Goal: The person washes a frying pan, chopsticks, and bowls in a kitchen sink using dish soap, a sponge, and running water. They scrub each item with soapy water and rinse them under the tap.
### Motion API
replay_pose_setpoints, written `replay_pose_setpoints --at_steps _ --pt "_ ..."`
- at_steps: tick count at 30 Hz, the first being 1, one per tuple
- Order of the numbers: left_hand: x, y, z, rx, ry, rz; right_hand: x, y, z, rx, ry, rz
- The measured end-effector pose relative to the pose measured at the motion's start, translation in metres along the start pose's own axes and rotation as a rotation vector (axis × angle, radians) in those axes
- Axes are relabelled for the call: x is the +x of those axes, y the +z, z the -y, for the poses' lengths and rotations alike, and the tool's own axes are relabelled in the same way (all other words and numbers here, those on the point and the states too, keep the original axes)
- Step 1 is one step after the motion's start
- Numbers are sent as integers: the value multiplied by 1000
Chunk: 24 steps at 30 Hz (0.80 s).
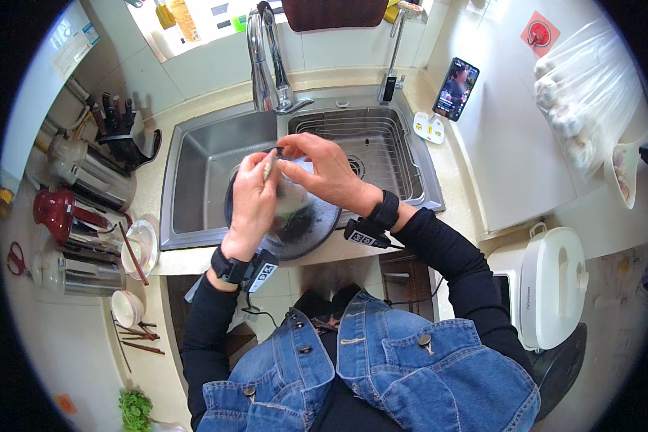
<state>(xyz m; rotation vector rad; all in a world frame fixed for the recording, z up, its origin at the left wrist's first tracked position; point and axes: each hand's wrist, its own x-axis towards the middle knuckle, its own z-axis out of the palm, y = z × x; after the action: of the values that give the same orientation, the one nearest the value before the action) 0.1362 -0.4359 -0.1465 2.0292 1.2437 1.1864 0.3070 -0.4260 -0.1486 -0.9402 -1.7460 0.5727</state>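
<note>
My left hand (253,193) pinches a small pale thing (269,167) between thumb and fingers. My right hand (330,171) is close beside it, fingers bent, near a little dark bit (279,151); I can't tell if they squeeze it. The pale thing is up above a big round pan (295,229) with a dark rim, at the front edge of the metal sink (216,155).
</note>
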Motion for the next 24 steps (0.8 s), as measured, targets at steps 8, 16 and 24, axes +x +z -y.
replay_pose_setpoints --at_steps 8,16,24 --pt "16 -27 17 -351 -160 167 -12 24 -31 67 262 346" --pt "-18 -5 80 -801 -650 188 -21 45 -44 -82 301 60" --pt "-5 25 60 -1181 -680 -132 -25 88 -5 175 159 -120"
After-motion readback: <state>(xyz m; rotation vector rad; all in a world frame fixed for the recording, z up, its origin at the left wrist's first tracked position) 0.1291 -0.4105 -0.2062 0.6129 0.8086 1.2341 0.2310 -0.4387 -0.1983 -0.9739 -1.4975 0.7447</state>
